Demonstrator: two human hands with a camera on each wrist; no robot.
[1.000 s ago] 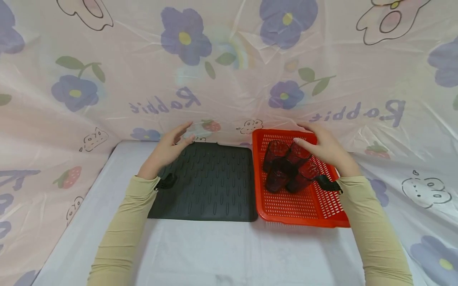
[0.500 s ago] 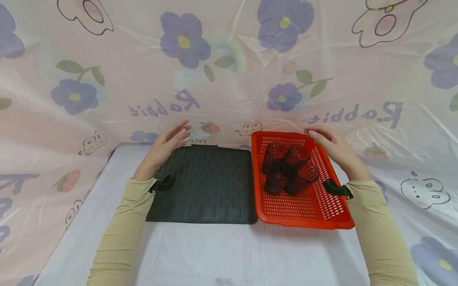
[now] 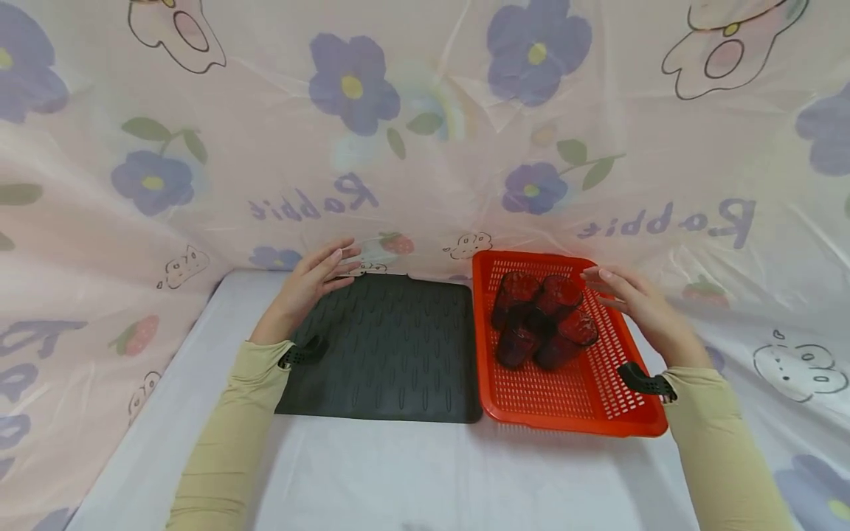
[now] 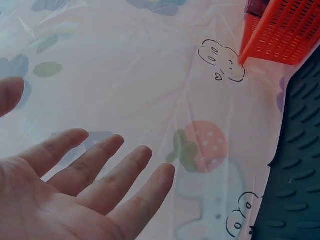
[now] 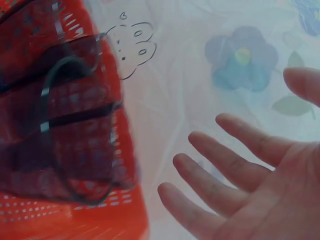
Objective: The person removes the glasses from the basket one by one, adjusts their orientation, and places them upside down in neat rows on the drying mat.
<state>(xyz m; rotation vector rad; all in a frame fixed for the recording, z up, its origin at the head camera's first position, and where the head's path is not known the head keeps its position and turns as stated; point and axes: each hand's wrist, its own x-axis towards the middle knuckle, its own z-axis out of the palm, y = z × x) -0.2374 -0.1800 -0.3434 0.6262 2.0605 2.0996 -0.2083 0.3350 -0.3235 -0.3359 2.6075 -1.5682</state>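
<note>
Several dark tinted drinking glasses (image 3: 561,339) stand grouped in the back left part of a red plastic basket (image 3: 551,420). My right hand (image 3: 640,306) hovers over the basket's right rim, beside the glasses. In the right wrist view its fingers (image 5: 215,185) are spread and relaxed, with nothing in them; a glass (image 5: 80,130) shows large at the left. Over the far left corner of a black ridged mat (image 3: 392,354) is my left hand (image 3: 302,291). Its fingers (image 4: 115,175) are spread and hold nothing in the left wrist view.
Mat and basket lie side by side on a white-covered table (image 3: 372,472). Behind them hangs a pale printed curtain (image 3: 425,162) with flowers and rabbits, which also closes off the left and right sides.
My right hand has moved right, away from above the glasses to the basket's right rim. My left hand has shifted slightly, its fingers now more spread. The glasses stay in place.
</note>
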